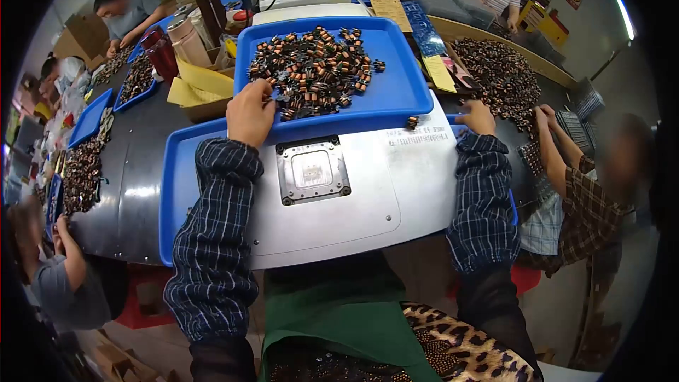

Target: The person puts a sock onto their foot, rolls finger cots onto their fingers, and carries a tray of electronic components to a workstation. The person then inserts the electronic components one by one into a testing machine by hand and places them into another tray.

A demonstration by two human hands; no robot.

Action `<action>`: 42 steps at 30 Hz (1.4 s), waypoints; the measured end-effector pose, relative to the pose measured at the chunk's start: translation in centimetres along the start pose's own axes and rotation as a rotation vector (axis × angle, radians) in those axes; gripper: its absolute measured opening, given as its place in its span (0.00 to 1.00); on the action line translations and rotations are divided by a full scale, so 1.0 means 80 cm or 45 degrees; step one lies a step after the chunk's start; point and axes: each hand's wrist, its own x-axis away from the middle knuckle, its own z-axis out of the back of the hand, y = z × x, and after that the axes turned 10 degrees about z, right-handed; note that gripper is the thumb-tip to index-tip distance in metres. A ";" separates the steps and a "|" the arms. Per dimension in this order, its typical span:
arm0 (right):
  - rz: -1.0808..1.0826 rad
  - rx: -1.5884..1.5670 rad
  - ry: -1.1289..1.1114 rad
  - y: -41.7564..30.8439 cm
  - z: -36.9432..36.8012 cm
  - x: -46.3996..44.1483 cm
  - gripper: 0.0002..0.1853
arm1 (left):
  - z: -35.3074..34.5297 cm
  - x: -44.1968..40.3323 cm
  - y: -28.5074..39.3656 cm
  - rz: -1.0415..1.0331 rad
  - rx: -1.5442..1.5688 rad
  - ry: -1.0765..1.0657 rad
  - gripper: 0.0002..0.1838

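Observation:
My left hand (252, 113) is at the front left edge of the blue tray (399, 88), its fingers curled by the heap of small copper-wound parts (315, 67); what its fingertips hold, if anything, is hidden. My right hand (478, 117) is right of the tray, fingers bent down over the right end of the metal panel (368, 198); its fingertips are blurred. One loose copper-wound part (412, 122) lies on the panel just below the tray's front edge. A square metal fixture (312, 170) with a clear centre is set in the panel, below my left hand.
A big heap of copper parts (495, 74) lies on the right, near a co-worker's hands (548, 124). Left of the tray stand a red bottle (160, 53), a beige bottle (187, 41) and a box with yellow paper (201, 85). Other people sit around the table.

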 end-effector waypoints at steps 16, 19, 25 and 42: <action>0.450 -0.385 0.200 -0.100 0.068 0.056 0.15 | 0.029 0.096 0.040 0.099 0.712 -0.322 0.07; 0.003 -0.007 0.282 -0.054 0.085 0.047 0.15 | 0.030 0.103 0.045 -0.069 0.491 -0.463 0.07; 0.221 0.135 0.233 0.013 0.030 0.046 0.15 | 0.029 0.098 0.050 -0.254 0.335 -0.490 0.04; 1.266 -0.614 0.147 -0.227 0.022 0.022 0.20 | 0.012 0.106 0.041 -0.398 0.232 -0.358 0.02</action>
